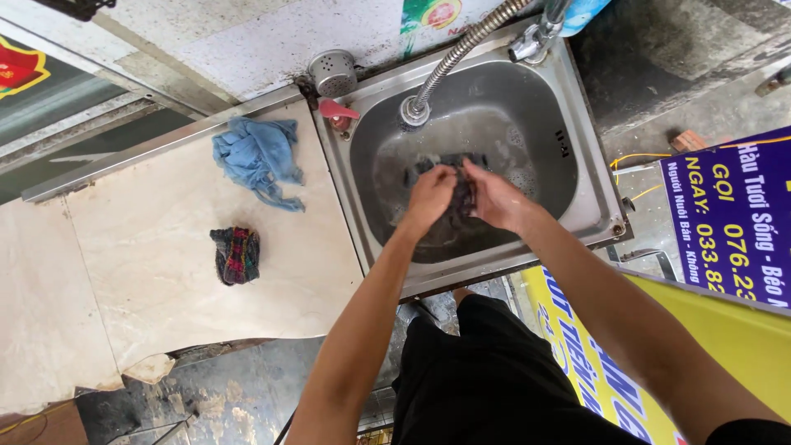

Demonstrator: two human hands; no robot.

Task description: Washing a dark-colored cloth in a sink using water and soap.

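Observation:
Both my hands are inside a steel sink (593, 198), gripping a dark wet cloth (464, 191) between them. My left hand (430, 198) pinches its left side and my right hand (497, 198) clasps its right side. Soapy water lies in the basin around the cloth. A flexible metal hose (458, 51) hangs from the tap (534, 37) down to a spray head (414, 110) just beyond my hands.
A crumpled blue rag (257, 156) and a dark multicoloured cloth (236, 255) lie on the pale counter (124, 272) left of the sink. A perforated metal cup (333, 72) and a pink object (336, 110) sit at the sink's far left corner. Yellow and blue signs (733, 214) stand at right.

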